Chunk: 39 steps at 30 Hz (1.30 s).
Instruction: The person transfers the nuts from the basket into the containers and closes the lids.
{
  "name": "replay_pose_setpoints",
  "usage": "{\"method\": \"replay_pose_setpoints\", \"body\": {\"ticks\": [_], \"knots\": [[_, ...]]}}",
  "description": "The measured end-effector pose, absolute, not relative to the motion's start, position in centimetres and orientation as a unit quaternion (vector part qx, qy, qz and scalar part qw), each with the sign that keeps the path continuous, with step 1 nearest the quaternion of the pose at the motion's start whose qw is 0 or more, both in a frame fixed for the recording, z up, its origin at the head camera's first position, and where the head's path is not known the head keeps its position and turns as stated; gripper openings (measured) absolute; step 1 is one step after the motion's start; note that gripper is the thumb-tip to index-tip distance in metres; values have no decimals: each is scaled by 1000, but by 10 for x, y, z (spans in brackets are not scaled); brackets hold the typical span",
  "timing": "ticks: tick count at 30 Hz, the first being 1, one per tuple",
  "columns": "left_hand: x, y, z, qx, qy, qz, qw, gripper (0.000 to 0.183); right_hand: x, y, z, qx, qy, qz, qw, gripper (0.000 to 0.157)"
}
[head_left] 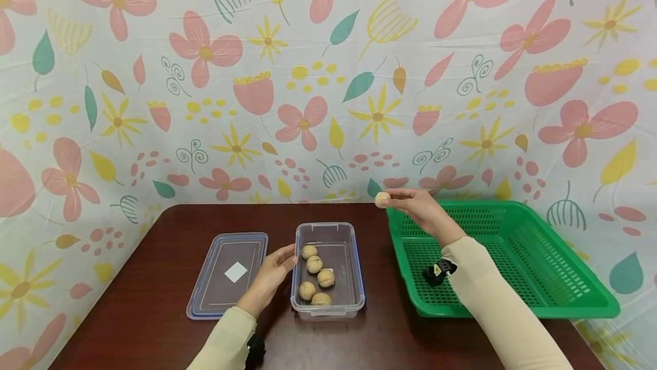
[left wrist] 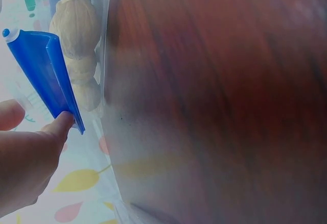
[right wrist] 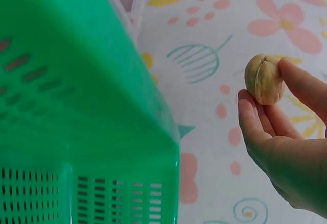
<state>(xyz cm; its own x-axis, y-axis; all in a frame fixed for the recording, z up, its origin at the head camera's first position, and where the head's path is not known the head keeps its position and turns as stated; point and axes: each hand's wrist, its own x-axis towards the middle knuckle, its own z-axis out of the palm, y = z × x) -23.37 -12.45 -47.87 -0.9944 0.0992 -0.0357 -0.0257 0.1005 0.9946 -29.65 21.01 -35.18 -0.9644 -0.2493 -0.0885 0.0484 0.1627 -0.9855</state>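
My right hand (head_left: 418, 210) pinches a walnut (head_left: 381, 199) between thumb and fingertips, above the back left corner of the green basket (head_left: 405, 279). In the right wrist view this pale tan walnut (right wrist: 264, 79) shows its seam, apart from the basket's wall. On the table, a clear plastic container (head_left: 336, 308) without its lid holds several walnuts (head_left: 325, 277), mostly along its left side. My left hand (head_left: 272, 273) touches the container's left wall. In the left wrist view, one fingertip meets the lower end of a blue side flap (left wrist: 43, 71).
Left of the container, a clear lid (head_left: 215, 296) with a blue rim and a white square label lies flat on the dark wooden table (head_left: 138, 279). A flower-patterned cloth (head_left: 328, 73) hangs behind the table. The basket stands at the right.
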Motion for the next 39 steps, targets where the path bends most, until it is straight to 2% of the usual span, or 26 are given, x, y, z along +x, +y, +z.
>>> {"method": "replay_pose_setpoints", "body": {"ticks": [21,39], "knots": [[-233,-124,-478,24,747,663,47,45,-287,152,-359,-58,753,-647,106,48],[-233,-124,-478,22,745,665,49,45,-276,104,-377,-12,742,-665,90,45]]}}
